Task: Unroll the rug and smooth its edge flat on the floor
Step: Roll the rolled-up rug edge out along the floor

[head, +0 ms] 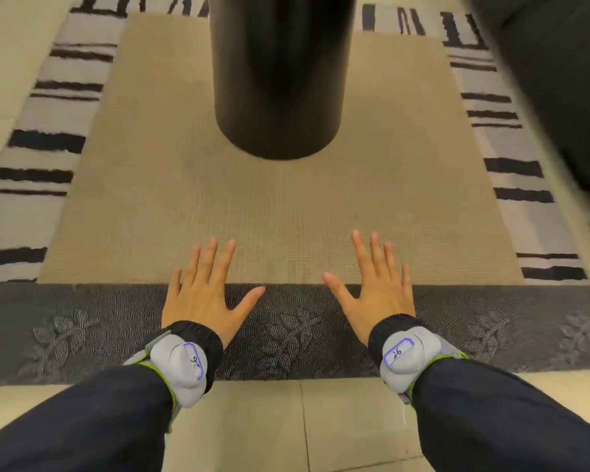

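A tan woven rug surface [280,206] lies spread ahead of me. Along its near edge runs a dark band with a pale leaf pattern [82,328], stretching across the whole view. My left hand [201,291] and my right hand [375,287] both rest palm down with fingers spread. Their palms lie on the dark band and their fingers reach onto the tan surface. Neither hand holds anything. I cannot tell whether the dark band is a roll or a flat border.
A black cylinder [280,73] stands on the tan surface straight ahead. A black-and-white striped rug [48,107] shows around the tan one on both sides. A dark piece of furniture [566,80] fills the right. Beige floor tiles [269,424] lie under my forearms.
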Demonstrator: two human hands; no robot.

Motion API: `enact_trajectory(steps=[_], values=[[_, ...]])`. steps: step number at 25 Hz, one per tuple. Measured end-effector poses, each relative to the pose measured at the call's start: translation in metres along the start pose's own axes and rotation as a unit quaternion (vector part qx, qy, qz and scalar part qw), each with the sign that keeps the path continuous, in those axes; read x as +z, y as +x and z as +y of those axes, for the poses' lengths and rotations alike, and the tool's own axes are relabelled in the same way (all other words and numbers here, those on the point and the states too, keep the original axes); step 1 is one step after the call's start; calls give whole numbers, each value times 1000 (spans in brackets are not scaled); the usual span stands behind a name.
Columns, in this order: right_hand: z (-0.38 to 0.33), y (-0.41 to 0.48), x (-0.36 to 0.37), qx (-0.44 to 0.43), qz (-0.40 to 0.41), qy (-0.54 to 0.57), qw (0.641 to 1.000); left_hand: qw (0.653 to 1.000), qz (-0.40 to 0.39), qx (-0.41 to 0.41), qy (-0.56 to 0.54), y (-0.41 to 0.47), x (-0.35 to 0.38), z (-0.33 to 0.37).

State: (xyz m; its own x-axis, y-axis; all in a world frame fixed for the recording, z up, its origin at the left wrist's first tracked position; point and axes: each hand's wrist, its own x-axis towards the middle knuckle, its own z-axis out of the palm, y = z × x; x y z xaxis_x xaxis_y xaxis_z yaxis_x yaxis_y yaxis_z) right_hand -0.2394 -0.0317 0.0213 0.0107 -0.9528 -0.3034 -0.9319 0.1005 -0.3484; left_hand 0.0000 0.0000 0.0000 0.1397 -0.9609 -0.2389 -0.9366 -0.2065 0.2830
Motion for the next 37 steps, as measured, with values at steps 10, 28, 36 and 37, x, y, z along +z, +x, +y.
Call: enact_trajectory(steps=[10, 28, 36, 37], values=[[32, -5, 72, 5, -68, -77, 995, 999, 17, -4, 43, -18, 63, -25], [53, -76, 95, -2, -43, -75, 996, 996, 40, -19, 78, -92, 77, -24], [63, -108, 92, -14, -59, -107, 992, 994, -26, -52, 94, -133, 71, -17], [63, -111, 93, -15, -67, -109, 992, 993, -36, -55, 103, -137, 71, -17]])
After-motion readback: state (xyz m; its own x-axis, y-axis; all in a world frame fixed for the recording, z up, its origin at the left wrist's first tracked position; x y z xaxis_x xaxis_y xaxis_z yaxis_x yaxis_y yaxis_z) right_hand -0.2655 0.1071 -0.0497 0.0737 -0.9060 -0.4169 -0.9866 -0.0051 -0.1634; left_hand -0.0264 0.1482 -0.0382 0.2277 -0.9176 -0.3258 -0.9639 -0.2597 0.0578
